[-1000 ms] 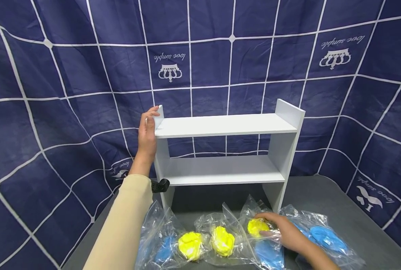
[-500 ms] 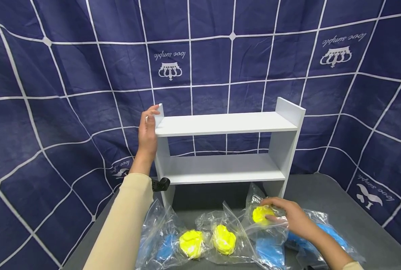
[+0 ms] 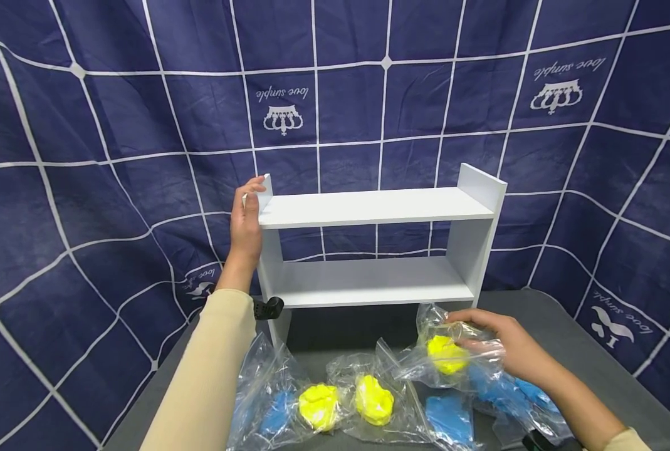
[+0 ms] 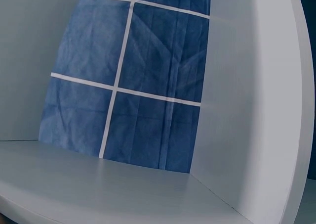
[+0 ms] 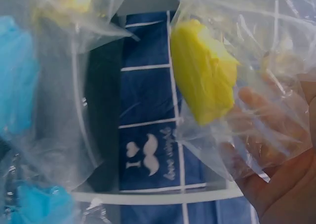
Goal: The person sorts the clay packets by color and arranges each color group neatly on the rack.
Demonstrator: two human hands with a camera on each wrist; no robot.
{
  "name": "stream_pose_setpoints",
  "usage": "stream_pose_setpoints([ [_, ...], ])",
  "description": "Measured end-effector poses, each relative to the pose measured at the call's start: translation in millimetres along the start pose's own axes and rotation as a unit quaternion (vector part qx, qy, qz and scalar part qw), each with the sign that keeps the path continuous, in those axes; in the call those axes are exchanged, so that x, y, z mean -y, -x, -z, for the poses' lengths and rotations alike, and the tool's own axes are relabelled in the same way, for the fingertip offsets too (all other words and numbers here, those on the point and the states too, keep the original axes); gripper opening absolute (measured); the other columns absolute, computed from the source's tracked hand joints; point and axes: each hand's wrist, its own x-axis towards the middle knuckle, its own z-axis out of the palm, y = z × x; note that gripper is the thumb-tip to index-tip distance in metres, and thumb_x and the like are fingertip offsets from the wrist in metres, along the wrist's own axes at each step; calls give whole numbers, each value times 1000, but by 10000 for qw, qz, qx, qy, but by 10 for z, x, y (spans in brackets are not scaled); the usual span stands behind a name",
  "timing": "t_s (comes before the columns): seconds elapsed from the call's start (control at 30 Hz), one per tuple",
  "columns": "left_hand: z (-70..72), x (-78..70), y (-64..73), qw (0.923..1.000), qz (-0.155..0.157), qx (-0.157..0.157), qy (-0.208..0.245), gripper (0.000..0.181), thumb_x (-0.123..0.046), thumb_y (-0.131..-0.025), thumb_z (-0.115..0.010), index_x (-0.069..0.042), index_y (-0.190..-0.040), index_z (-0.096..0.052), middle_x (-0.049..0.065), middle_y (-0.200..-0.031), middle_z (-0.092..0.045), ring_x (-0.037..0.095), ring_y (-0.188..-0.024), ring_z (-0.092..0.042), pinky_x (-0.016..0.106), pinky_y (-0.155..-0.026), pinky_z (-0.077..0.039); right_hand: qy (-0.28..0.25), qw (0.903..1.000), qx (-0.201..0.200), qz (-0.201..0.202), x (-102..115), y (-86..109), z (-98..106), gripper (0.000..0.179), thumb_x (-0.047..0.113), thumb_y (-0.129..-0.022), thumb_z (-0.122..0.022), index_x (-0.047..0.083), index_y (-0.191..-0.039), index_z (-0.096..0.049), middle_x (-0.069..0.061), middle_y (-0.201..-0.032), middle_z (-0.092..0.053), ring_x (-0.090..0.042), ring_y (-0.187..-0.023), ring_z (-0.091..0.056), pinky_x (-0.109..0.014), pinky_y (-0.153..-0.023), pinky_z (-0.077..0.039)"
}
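Observation:
My left hand (image 3: 247, 219) grips the upper left side panel of a white two-tier shelf (image 3: 368, 282), fingers over its edge and thumb at the front. The left wrist view shows the shelf's inner boards (image 4: 227, 110) but not the hand. My right hand (image 3: 509, 344) holds a clear plastic bag (image 3: 433, 313) with a yellow lump (image 3: 446, 354) inside, raised before the shelf's lower right. In the right wrist view, fingers (image 5: 256, 103) show through the film beside the yellow lump (image 5: 205, 70).
Two more bagged yellow lumps (image 3: 319, 407) (image 3: 374, 401) lie on the grey surface (image 3: 357, 329) in front of the shelf. Bagged blue items (image 3: 449, 418) lie at left, middle and right. A navy curtain with white grid lines (image 3: 346, 106) hangs behind and on both sides.
My right hand has lifted the bag with the yellow lump and moved it slightly up and to the right, uncovering more of a blue item. The left hand stays on the shelf.

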Motion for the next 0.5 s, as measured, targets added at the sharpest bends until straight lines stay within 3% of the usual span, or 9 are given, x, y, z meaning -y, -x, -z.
stream_pose_setpoints([
  [0.27, 20, 13, 8, 9999, -48, -27, -93, 30, -9, -106, -30, 14, -116, -46, 27, -147, -47, 34, -148, -34, 38, -123, -20, -520, 9982, 218, 209, 227, -106, 191, 32, 16, -91, -71, 26, -121, -69, 5, -123, -71, 4, -111, -63, -23, -82, -55],
  [0.5, 16, -13, 9, 9998, -83, 24, -170, 29, -8, -105, -30, 15, -116, -45, 28, -147, -46, 36, -148, -33, 38, -124, -20, -787, 9961, 120, 370, 450, -180, 367, 37, 8, -89, -72, 21, -123, -68, 5, -126, -69, 7, -119, -58, -15, -93, -48],
])
